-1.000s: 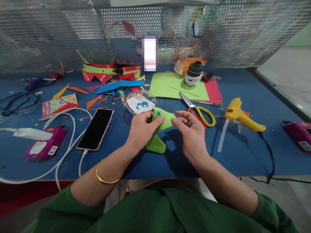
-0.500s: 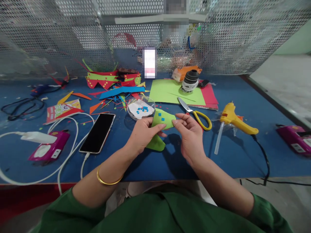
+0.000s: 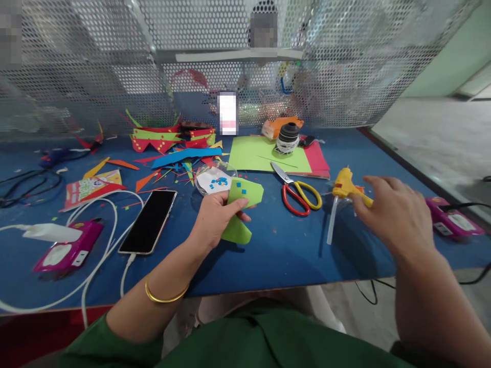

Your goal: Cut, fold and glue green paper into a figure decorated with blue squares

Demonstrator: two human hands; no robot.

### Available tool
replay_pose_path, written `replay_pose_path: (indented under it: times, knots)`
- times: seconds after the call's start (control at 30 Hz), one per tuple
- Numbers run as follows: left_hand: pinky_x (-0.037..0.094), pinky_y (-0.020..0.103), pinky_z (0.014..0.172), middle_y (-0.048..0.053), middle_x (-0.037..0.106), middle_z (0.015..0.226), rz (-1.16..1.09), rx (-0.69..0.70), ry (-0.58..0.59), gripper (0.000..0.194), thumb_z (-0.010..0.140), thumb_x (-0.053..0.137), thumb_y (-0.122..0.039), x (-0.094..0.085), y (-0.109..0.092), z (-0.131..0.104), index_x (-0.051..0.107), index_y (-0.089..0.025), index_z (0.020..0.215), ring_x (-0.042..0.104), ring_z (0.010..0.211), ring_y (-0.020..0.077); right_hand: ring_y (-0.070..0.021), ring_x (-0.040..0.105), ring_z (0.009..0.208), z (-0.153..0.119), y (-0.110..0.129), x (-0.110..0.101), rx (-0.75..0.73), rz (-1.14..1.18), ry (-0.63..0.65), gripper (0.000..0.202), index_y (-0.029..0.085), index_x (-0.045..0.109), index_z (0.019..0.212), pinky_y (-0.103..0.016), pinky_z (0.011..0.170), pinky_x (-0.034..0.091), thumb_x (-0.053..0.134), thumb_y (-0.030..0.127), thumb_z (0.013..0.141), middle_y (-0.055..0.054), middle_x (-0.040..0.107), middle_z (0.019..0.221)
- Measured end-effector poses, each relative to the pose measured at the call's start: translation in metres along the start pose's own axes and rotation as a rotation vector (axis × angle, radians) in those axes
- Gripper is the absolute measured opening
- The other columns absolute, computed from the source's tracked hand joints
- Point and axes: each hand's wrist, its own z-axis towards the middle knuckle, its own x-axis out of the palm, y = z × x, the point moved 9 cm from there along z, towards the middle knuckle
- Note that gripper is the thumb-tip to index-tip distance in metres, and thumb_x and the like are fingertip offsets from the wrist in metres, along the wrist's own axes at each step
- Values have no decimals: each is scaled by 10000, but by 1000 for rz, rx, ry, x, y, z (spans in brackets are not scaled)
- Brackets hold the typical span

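Note:
Near the middle of the blue table, my left hand (image 3: 217,217) pinches a light green paper cutout (image 3: 251,192) with two small blue squares on it. The cutout's lower part hangs below my fingers. Out on the right, my right hand (image 3: 397,214) is over the handle of the yellow glue gun (image 3: 344,183), fingers spread; whether it touches the handle cannot be told. A clear stick points from the gun toward the front edge. Behind my left hand, a clear dish (image 3: 203,190) holds white paper and small blue pieces.
Scissors (image 3: 295,198) lie between my hands, behind them green sheets (image 3: 245,153) with a black and white spool (image 3: 287,139). On the left are a phone (image 3: 149,222), white cables, a purple power socket (image 3: 69,248) and paper scraps. A mesh screen (image 3: 215,30) stands at the back.
My right hand has let go of the green cutout and moved right to the glue gun. My left hand still holds the cutout. The view has shifted slightly.

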Motion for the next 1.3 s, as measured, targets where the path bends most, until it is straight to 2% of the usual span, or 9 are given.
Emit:
replay_pose_path:
  times: [0.17, 0.47, 0.67, 0.8, 0.9, 0.97, 1.07, 1.2, 1.3]
  knots:
    - [495, 225, 453, 83, 758, 712, -27, -1, -1, 225, 691, 811, -359, -2, 1, 3, 768, -154, 774, 625, 502, 131, -326, 644, 975, 9, -20, 39, -83, -146, 229, 293, 180, 692, 1077, -407, 763, 371, 605, 210, 798, -200, 714, 1121]
    - [503, 225, 474, 86, 779, 811, -107, -50, 33, 255, 638, 842, -325, 3, 3, 3, 758, -139, 791, 631, 504, 115, -285, 625, 934, 21, -20, 55, -147, -198, 354, 339, 112, 678, 1140, -366, 772, 398, 569, 227, 840, -189, 700, 1056]
    - [515, 243, 529, 66, 741, 681, -96, -70, 21, 228, 674, 800, -299, 2, 4, 2, 747, -130, 817, 656, 565, 148, -326, 622, 982, 18, -24, 47, -70, -174, 283, 418, 76, 614, 1219, -385, 805, 439, 534, 315, 885, -217, 657, 1095]
    - [495, 235, 504, 35, 694, 597, -106, -82, 10, 186, 687, 783, -278, 0, 5, 2, 741, -136, 799, 630, 524, 135, -302, 638, 886, 11, -41, 27, 137, 121, 142, 436, 124, 640, 1174, -378, 704, 454, 602, 374, 819, -165, 686, 993]
    - [487, 230, 487, 13, 672, 572, -131, -82, -6, 175, 671, 798, -272, -1, 5, 3, 733, -144, 770, 614, 491, 123, -243, 633, 718, 1, -46, 18, 267, 473, 64, 316, 174, 682, 1010, -359, 619, 457, 641, 403, 796, -99, 689, 832]
    - [488, 225, 486, 11, 667, 555, -142, -76, -13, 176, 668, 805, -270, -2, 5, 3, 731, -144, 765, 615, 482, 122, -220, 651, 719, -4, -25, 13, 201, 772, 77, 233, 191, 689, 929, -336, 611, 486, 633, 398, 837, -89, 700, 833]
    - [471, 207, 471, 21, 667, 526, -148, -78, -11, 173, 684, 798, -271, -4, 5, 4, 735, -137, 775, 609, 461, 116, -203, 697, 813, -11, 35, 0, -67, 1098, 197, 167, 224, 694, 975, -311, 704, 555, 616, 352, 903, -77, 726, 918]
    - [445, 185, 442, 26, 666, 507, -162, -82, -7, 151, 709, 784, -263, -5, 5, 5, 736, -129, 757, 596, 440, 106, -193, 709, 820, -24, 116, -19, -459, 1140, 343, 192, 237, 685, 1039, -300, 692, 590, 581, 360, 936, -66, 738, 993]
    - [446, 185, 427, 18, 663, 500, -182, -83, -17, 144, 711, 783, -265, -7, 5, 6, 733, -134, 740, 584, 423, 103, -191, 715, 804, -29, 144, -18, -582, 1087, 335, 169, 238, 657, 1058, -282, 641, 571, 583, 334, 939, -48, 742, 956]
